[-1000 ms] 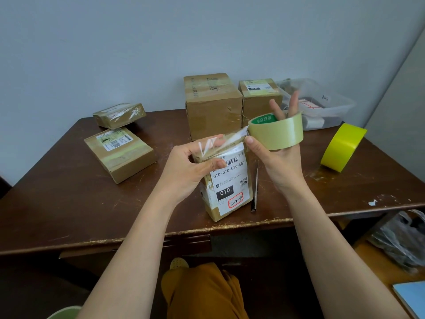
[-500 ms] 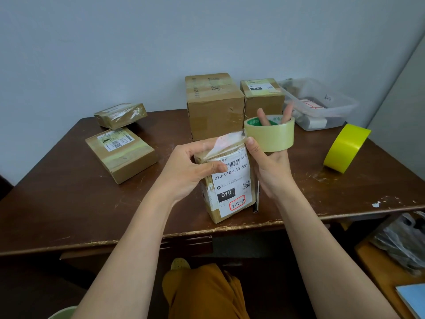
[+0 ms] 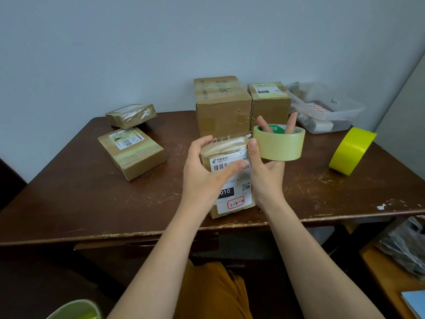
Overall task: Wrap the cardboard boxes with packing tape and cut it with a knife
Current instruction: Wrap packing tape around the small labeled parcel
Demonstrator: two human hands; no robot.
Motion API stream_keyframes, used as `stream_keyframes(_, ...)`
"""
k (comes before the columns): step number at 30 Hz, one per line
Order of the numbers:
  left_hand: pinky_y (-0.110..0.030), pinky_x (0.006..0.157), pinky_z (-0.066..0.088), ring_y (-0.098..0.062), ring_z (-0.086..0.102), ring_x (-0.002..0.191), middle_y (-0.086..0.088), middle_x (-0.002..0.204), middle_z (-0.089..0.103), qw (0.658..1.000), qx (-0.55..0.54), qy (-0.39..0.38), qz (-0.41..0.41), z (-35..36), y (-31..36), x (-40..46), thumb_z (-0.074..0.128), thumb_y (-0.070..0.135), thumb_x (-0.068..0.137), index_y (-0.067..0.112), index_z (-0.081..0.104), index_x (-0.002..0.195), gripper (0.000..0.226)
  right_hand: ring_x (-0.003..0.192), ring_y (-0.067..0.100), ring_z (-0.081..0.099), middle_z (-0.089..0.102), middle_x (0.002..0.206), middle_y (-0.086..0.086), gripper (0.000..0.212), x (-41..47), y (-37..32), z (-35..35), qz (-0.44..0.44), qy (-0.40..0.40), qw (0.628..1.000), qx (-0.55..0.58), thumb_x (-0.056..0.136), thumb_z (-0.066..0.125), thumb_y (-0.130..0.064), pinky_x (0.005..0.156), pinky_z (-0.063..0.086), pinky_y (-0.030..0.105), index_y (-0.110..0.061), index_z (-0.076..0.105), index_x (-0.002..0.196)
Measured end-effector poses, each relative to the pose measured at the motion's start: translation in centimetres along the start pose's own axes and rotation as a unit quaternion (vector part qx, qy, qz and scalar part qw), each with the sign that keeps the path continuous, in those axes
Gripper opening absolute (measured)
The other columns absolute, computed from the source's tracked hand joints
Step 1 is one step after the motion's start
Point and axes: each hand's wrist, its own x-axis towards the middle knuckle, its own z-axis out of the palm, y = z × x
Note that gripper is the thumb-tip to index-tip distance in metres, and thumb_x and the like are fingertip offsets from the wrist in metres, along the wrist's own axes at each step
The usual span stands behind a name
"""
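A small cardboard box (image 3: 232, 199) with a white shipping label stands upright near the table's front edge. My left hand (image 3: 204, 171) grips its top left, thumb across the label, fingers over the taped top. My right hand (image 3: 266, 173) holds a pale yellow-green tape roll (image 3: 279, 143) just right of the box top, with fingers through the core and thumb on the outside. A short strip of tape runs from the roll onto the box top. The knife is hidden behind the box and my right hand.
Two flat taped boxes (image 3: 132, 150) lie at the left of the brown table (image 3: 92, 203). Two taller boxes (image 3: 223, 109) stand at the back, beside a clear plastic bin (image 3: 326, 111). A bright yellow tape roll (image 3: 350, 150) stands on edge at the right.
My right hand has brought the roll down and in toward the box, shortening the stretched tape. My left hand slid over the box top, pressing the tape down.
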Motion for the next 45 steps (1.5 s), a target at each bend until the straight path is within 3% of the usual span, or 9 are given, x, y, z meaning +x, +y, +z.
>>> stream_keyframes(4,-0.021,0.071,0.056,0.005,0.065,0.087,0.014,0.097,0.068,0.994,-0.054,0.077,-0.050,0.6,-0.2,0.0,0.088,0.031,0.069,0.036,0.056,0.100,0.045,0.130,0.010,0.052,0.056,0.142,-0.003,0.089,-0.4,0.0,0.3,0.006,0.015,1.000,0.013,0.095,0.061,-0.025,0.114,0.037,0.049,-0.038,-0.004,0.154)
stream_keyframes(7,-0.031,0.073,0.060,-0.007,0.071,0.091,0.010,0.098,0.072,0.992,-0.098,0.052,-0.061,0.1,-0.8,-0.1,0.083,0.021,0.077,0.035,0.060,0.098,0.035,0.125,0.007,0.055,0.057,0.142,0.000,0.088,-0.5,0.0,0.2,0.017,0.015,0.999,0.026,0.096,0.060,-0.024,0.107,0.043,0.034,-0.037,-0.003,0.155)
stream_keyframes(11,-0.037,0.083,0.059,-0.016,0.068,0.104,0.000,0.110,0.070,0.993,-0.114,0.017,-0.035,-0.5,-1.0,-0.6,0.074,0.010,0.086,0.030,0.060,0.106,0.032,0.132,0.011,0.051,0.059,0.140,0.000,0.084,-0.8,-0.2,0.4,0.031,0.022,0.997,0.061,0.097,0.057,-0.020,0.114,0.036,0.036,-0.039,-0.001,0.155)
stream_keyframes(16,-0.027,0.082,0.056,-0.011,0.067,0.099,0.004,0.105,0.068,0.992,-0.126,0.022,0.002,0.5,0.1,-1.2,0.078,0.040,0.072,0.027,0.057,0.105,0.041,0.127,0.008,0.055,0.061,0.137,-0.003,0.094,-1.2,-1.0,0.6,0.049,0.060,0.995,0.059,0.085,0.069,-0.038,0.099,0.043,0.013,-0.042,0.005,0.155)
stream_keyframes(19,-0.012,0.070,0.050,0.002,0.063,0.083,0.017,0.088,0.066,0.990,-0.126,0.060,0.004,1.4,0.4,-1.3,0.081,0.042,0.075,0.026,0.058,0.099,0.037,0.126,0.012,0.057,0.061,0.136,-0.005,0.105,-1.5,-1.5,0.7,0.059,0.074,0.994,0.061,0.079,0.076,-0.039,0.108,0.044,0.030,-0.041,0.004,0.155)
stream_keyframes(23,-0.014,0.066,0.050,-0.001,0.062,0.077,0.007,0.087,0.063,0.986,-0.145,0.083,-0.016,1.8,-0.1,-1.4,0.076,0.033,0.085,0.018,0.057,0.096,0.027,0.130,0.011,0.053,0.062,0.134,-0.009,0.110,-1.9,-1.6,0.8,0.065,0.070,0.994,0.053,0.078,0.081,-0.028,0.115,0.036,0.048,-0.041,0.004,0.156)
stream_keyframes(33,-0.012,0.061,0.050,-0.002,0.067,0.080,-0.006,0.096,0.064,0.981,-0.165,0.103,-0.008,2.1,-0.6,-1.7,0.063,0.020,0.091,0.013,0.055,0.103,0.015,0.121,0.011,0.059,0.066,0.129,-0.009,0.095,-2.8,-2.5,1.9,0.076,0.105,0.989,0.066,0.079,0.070,-0.011,0.113,0.040,0.044,-0.045,0.014,0.148)
stream_keyframes(37,-0.019,0.066,0.051,-0.015,0.066,0.089,-0.011,0.102,0.064,0.978,-0.174,0.116,-0.008,2.4,-0.7,-1.8,0.058,0.031,0.084,0.017,0.055,0.100,0.021,0.120,0.004,0.058,0.067,0.126,-0.011,0.089,-2.9,-2.7,2.4,0.077,0.117,0.988,0.065,0.079,0.062,-0.009,0.112,0.042,0.039,-0.049,0.015,0.144)
stream_keyframes(45,-0.019,0.062,0.052,-0.009,0.067,0.081,-0.004,0.093,0.063,0.972,-0.212,0.101,-0.018,2.3,-0.8,-1.7,0.047,0.038,0.090,0.018,0.054,0.097,0.023,0.120,-0.001,0.056,0.065,0.127,-0.015,0.088,-2.8,-2.7,2.6,0.081,0.109,0.990,0.027,0.083,0.058,-0.012,0.114,0.039,0.039,-0.040,0.011,0.151)
